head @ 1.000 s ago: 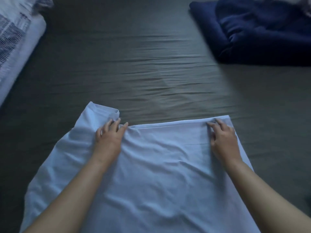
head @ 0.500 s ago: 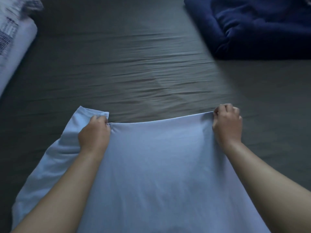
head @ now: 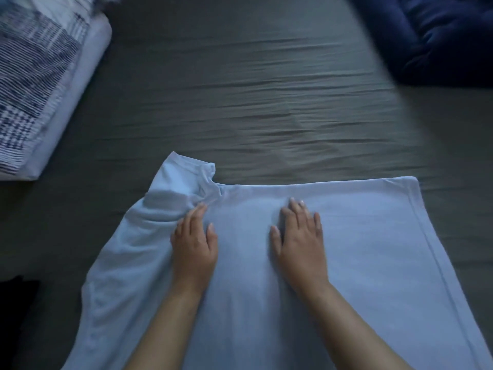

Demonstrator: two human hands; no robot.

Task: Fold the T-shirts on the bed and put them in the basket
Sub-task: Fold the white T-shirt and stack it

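Both hands lie flat with straight fingers on the pale blue T-shirt (head: 346, 249), left hand (head: 193, 244) beside right hand (head: 300, 241). It is spread on the grey bed sheet (head: 253, 102). Folded patterned bedding (head: 40, 84) lies far left, a dark blue blanket (head: 440, 36) far right.

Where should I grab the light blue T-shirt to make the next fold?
Probably the bunched sleeve sticking out past the light blue T-shirt body, far left. Pinch it with the left hand, coming from the left, and carry it inward; the right hand rests flat and can pin the body.
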